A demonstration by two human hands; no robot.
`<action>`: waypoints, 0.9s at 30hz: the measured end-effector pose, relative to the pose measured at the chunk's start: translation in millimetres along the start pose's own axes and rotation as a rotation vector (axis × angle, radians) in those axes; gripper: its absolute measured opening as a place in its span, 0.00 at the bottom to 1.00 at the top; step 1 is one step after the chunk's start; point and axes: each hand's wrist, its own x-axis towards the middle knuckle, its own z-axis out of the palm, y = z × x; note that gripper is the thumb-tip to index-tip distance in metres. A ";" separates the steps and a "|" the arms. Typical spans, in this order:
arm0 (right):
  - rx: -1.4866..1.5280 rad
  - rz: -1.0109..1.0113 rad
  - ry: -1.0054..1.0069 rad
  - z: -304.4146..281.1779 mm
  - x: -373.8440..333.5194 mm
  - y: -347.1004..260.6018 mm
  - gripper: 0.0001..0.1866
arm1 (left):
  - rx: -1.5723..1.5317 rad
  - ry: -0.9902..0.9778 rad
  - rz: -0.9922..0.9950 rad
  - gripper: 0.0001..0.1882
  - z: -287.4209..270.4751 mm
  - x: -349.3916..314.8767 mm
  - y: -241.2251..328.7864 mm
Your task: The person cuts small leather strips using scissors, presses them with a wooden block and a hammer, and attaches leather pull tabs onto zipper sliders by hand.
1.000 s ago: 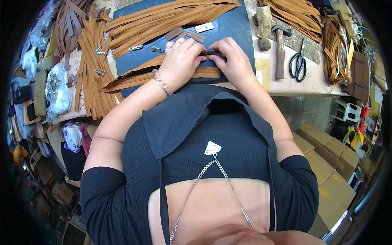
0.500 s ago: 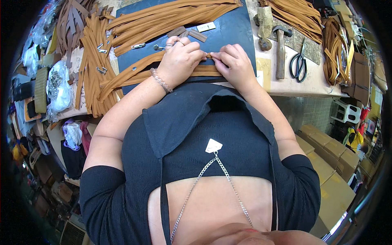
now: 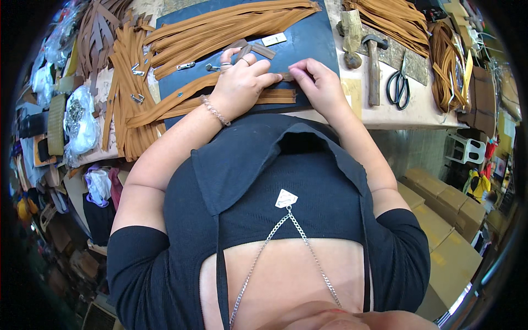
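On the dark mat (image 3: pixel 308 52), my left hand (image 3: pixel 245 82) presses its fingers on the end of a tan zipper (image 3: pixel 190 87). A small brown strip (image 3: pixel 287 77) lies at that end, between my two hands. My right hand (image 3: pixel 319 85) pinches the strip's right end with thumb and forefinger; the fingertips partly hide it. Another length of zipper tape (image 3: pixel 275 97) lies just below, nearer to me. Beyond my left hand are loose brown pieces (image 3: pixel 264 50), a small white block (image 3: pixel 274 39) and metal zipper pulls (image 3: pixel 186 65).
Bundles of tan zippers (image 3: pixel 231 27) cover the mat's far side, with more zippers (image 3: pixel 129 93) at the left. To the right lie a hammer (image 3: pixel 374 74), black-handled scissors (image 3: pixel 398 88) and a wooden mallet (image 3: pixel 351 33). Cardboard boxes (image 3: pixel 440 203) stand below the table's right end.
My right hand has shifted slightly right and its fingers have lifted a little from the zipper end. More of the brown strip shows between my hands.
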 end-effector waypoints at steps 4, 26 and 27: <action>-0.057 -0.364 0.041 3.8 5.5 5.8 0.11 | -0.046 -0.024 -0.045 0.11 3.5 0.3 -0.1; -0.227 -0.353 0.113 15.4 1.9 3.2 0.05 | -0.087 0.055 -0.073 0.06 3.3 -1.5 -2.6; -0.257 -0.359 0.120 15.9 1.3 1.7 0.05 | -0.090 0.054 -0.073 0.06 2.9 -1.6 -2.1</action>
